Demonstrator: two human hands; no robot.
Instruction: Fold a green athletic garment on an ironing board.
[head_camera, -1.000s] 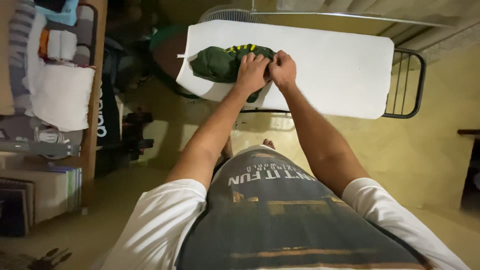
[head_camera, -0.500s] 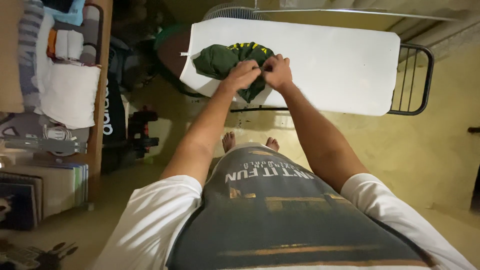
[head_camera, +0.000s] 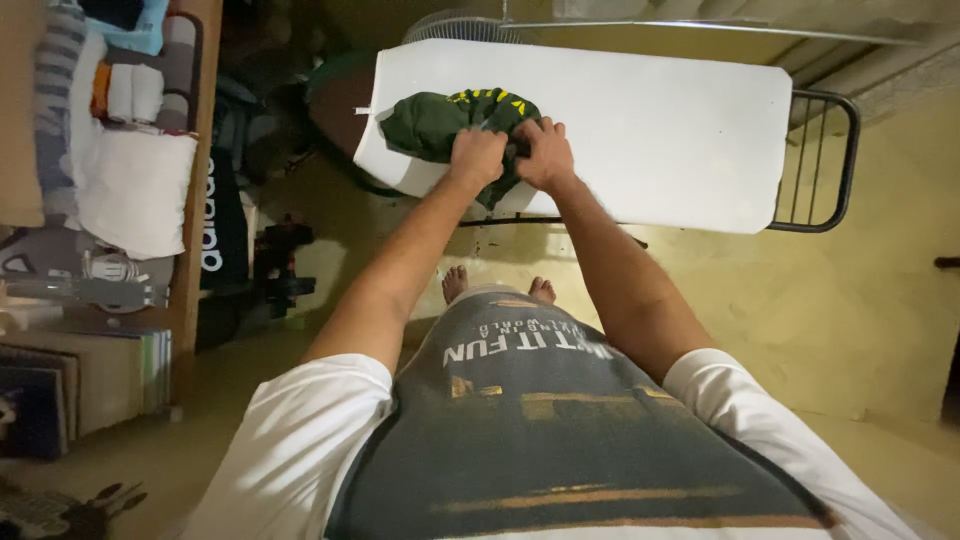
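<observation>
Bare concrete-coloured floor (head_camera: 330, 230) spreads beneath a long ironing board (head_camera: 650, 130), its white padded cover smooth and matte, rounded at the corners and narrowing toward the left end. A black metal wire rack (head_camera: 815, 165) of thin bars curves out past the board's right end. Along the left side of the room stands a wooden shelf (head_camera: 185, 200) crowded with soft goods, among them a plump white pillow (head_camera: 135, 190) and rolled white cloths (head_camera: 130, 92).

A person in a white-sleeved shirt with a grey printed front (head_camera: 540, 430) stands at the board's near edge, bare toes (head_camera: 455, 283) just showing below the hem, both forearms stretched forward.

On the board's left end, close to the near edge, lies a dark green garment (head_camera: 430, 120), a soft, matte knit bunched into a rumpled mound with deep folds; yellow striped markings show along its far side, and a loose flap hangs slightly over the near edge.

The left hand (head_camera: 476, 158) is closed into a fist, fingers curled tightly into the green fabric at the mound's right part. The right hand (head_camera: 545, 152) sits just beside it, knuckles up, also closed on a gathered fold of the same garment, the two hands almost touching.
</observation>
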